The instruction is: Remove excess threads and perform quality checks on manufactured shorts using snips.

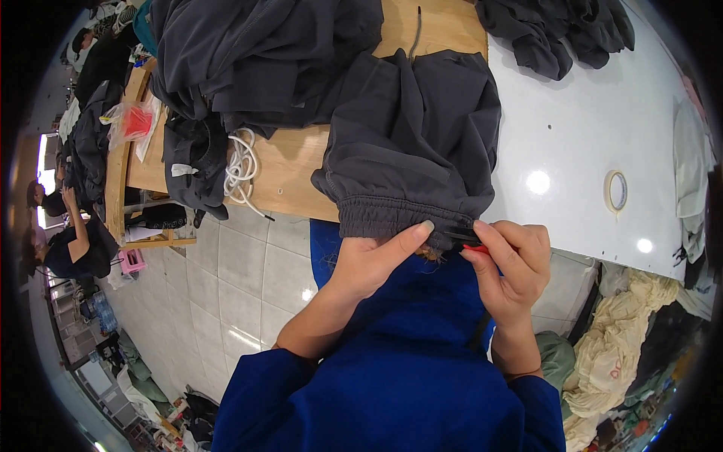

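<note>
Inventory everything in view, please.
Wooden table: one, tan, top
White table: one, white, right
Gathered garment: one, dark grey, centre
Garment pile: one, dark grey, upper left
Loose garments: unclear, dark grey, upper right
Cord: one bundle, white, wooden table
Tape roll: one, cream, white table
Cloth bundle: one, cream, lower right
Co-workers: at least two, dark clothing, left
Background clutter: uncountable, mixed, sides
Red item: one, red, centre
Own clothing: one, blue, lower centre
Left hand: one, bare, on gathered garment
Right hand: one, bare, pinching red item

Plain charcoal garment (414, 143), red tool (476, 248), royal-blue clothing (407, 369), white cord (235, 172), light-brown table (295, 158), white tabletop (553, 143)
</note>
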A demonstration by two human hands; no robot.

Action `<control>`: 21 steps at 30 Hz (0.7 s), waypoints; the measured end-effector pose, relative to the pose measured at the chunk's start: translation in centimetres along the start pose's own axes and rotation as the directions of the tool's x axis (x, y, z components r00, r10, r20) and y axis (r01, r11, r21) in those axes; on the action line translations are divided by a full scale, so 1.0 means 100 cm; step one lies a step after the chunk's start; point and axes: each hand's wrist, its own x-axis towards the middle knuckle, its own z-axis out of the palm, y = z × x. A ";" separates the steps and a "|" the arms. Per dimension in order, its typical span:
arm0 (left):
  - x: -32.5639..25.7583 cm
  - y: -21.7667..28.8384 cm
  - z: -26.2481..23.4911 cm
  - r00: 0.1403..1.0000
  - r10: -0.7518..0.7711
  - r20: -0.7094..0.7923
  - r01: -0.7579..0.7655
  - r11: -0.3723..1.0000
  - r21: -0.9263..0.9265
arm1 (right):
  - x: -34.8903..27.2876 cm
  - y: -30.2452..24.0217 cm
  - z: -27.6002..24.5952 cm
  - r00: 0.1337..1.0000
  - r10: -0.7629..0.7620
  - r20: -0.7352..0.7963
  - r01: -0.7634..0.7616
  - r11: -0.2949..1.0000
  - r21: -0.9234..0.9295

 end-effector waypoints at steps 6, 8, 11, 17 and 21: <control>-0.001 0.000 -0.002 1.000 0.008 0.020 -0.009 0.996 0.087 | 0.002 0.002 -0.004 0.995 -0.067 0.075 0.070 0.997 -0.034; -0.001 0.000 -0.001 1.000 0.018 0.019 -0.020 0.995 0.100 | 0.002 0.002 -0.005 0.996 -0.062 0.066 0.064 0.997 -0.031; -0.002 0.001 0.000 1.000 0.012 0.013 -0.013 0.992 0.122 | 0.004 0.004 -0.007 0.997 -0.059 0.055 0.062 0.996 -0.057; -0.002 0.001 -0.003 1.000 -0.010 0.016 0.007 0.989 0.146 | 0.005 0.002 -0.009 0.992 -0.081 0.101 0.089 0.994 -0.069; -0.001 0.002 0.000 1.000 0.011 0.003 -0.011 0.987 0.160 | 0.003 0.005 -0.010 0.996 -0.054 0.065 0.061 0.993 -0.098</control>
